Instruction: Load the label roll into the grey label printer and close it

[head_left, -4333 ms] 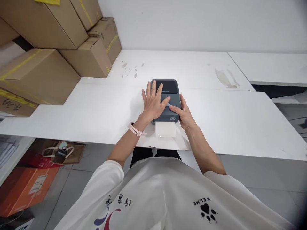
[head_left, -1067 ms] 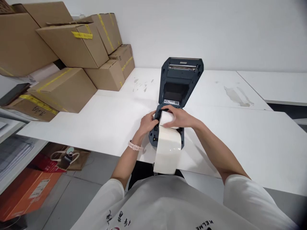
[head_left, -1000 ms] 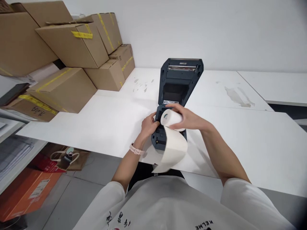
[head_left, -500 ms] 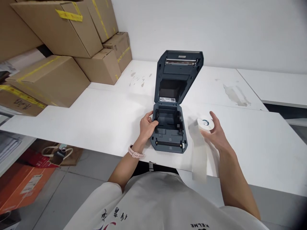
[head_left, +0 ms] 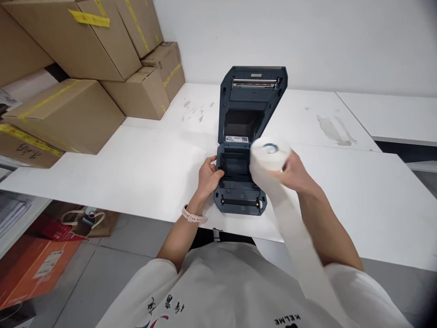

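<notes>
A dark grey label printer (head_left: 237, 184) stands on the white table, its lid (head_left: 244, 100) raised and leaning back. My left hand (head_left: 209, 176) grips the printer's left edge, with the thumb over the rim of the inner bay. Held in my right hand (head_left: 296, 172) is a white label roll (head_left: 268, 161), lifted over the right side of the bay and hiding part of it. A long loose strip (head_left: 297, 232) trails from the roll down past the table's front edge, toward my right forearm and shirt.
Several cardboard boxes (head_left: 68, 116) with yellow tape are stacked at the table's left end. The white table (head_left: 164, 182) meets a white wall behind. On the floor at lower left are an orange box (head_left: 37, 269) and a paper bag (head_left: 102, 221).
My right hand has raised the label roll off the table and brought it left over the printer. The strip swings along with it. My left hand stays on the printer's edge.
</notes>
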Motion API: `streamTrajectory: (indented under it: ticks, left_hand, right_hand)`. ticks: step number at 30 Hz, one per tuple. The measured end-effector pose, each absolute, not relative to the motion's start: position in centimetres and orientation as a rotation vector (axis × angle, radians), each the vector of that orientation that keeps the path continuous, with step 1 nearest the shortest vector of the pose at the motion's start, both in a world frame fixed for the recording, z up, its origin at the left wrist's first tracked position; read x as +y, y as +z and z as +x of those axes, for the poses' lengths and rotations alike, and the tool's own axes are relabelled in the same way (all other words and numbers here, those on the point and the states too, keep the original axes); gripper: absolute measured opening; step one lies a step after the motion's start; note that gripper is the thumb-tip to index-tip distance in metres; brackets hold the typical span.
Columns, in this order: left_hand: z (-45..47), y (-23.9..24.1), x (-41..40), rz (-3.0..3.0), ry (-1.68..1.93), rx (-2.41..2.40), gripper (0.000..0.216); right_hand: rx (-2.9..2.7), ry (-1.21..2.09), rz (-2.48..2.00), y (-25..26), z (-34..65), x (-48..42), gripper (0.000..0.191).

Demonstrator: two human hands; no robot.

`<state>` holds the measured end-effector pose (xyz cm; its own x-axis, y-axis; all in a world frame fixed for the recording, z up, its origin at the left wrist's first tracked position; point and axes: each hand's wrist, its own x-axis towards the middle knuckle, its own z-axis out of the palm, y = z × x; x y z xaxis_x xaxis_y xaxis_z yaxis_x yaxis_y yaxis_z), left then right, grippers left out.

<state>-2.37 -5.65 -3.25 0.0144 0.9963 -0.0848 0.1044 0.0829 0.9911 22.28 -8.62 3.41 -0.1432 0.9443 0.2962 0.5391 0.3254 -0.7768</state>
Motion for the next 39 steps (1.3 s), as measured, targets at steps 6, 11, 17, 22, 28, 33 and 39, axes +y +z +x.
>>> streamTrajectory:
  ticks: [6, 11, 17, 22, 28, 33, 39]
  left_hand:
    - [-2.4, -3.2, -5.9, 1.237, 1.084, 1.295, 0.062]
    - [-2.4, -2.8, -6.1, 1.214, 1.075, 1.276, 0.06]
    - [-2.3, -3.0, -6.0, 1.175, 1.096, 1.28, 0.06]
    - [-2.5, -3.2, -6.1, 1.143, 1.098, 1.243, 0.062]
    - [-2.2, -3.3, -5.7, 1.131, 1.098, 1.245, 0.063]
    - [-3.5, -2.5, -6.3, 1.082, 1.04, 1.185, 0.064]
    - [-6.4, 0.5, -9.4, 1.008, 1.275, 1.155, 0.063]
  right_hand:
    - [-2.534, 0.245, -1.451, 5.2, 17.8, -4.9, 0.069]
    - [-2.681, 0.317, -1.392, 2.6, 17.6, -3.7, 0.067]
    - [-2.35, 0.482, -1.208, 1.8, 18.1, -5.6, 0.049]
    - [-1.431, 0.019, -1.155, 6.1, 18.7, -4.8, 0.031]
    - [-1.403, 0.533, -1.149, 12.1, 20.4, 1.9, 0.066]
    - [-1.4, 0.688, -1.049, 11.8, 20.0, 0.0, 0.066]
    - [-1.443, 0.517, -1.075, 5.3, 18.0, -11.5, 0.045]
